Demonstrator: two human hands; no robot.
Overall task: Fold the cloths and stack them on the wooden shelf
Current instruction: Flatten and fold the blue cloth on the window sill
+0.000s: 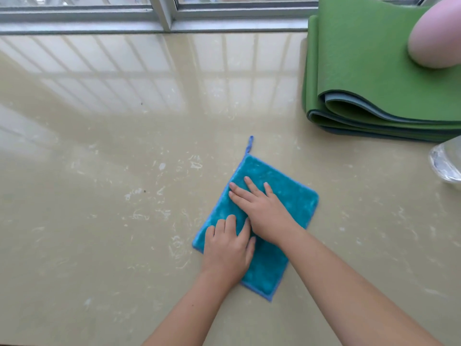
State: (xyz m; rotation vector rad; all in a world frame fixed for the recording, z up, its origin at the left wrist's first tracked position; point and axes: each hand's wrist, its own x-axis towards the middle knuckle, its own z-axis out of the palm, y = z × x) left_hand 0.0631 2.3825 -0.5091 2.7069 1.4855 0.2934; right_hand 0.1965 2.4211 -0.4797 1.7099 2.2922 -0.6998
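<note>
Glossy beige table [99, 196]; lower centre, my left hand [228, 250] and right hand [263, 211] press the blue cloth [289, 196] flat, neither grip closed. I'd smooth outward, keeping edges aligned.

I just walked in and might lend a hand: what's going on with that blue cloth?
A person is pressing a blue cloth flat on the glossy beige surface by the window. The right hand lies flat across its middle, and the left hand rests on its near left part. A folded green mat lies at the far right. No wooden shelf is in view, so this cloth is not yet stacked.
</note>
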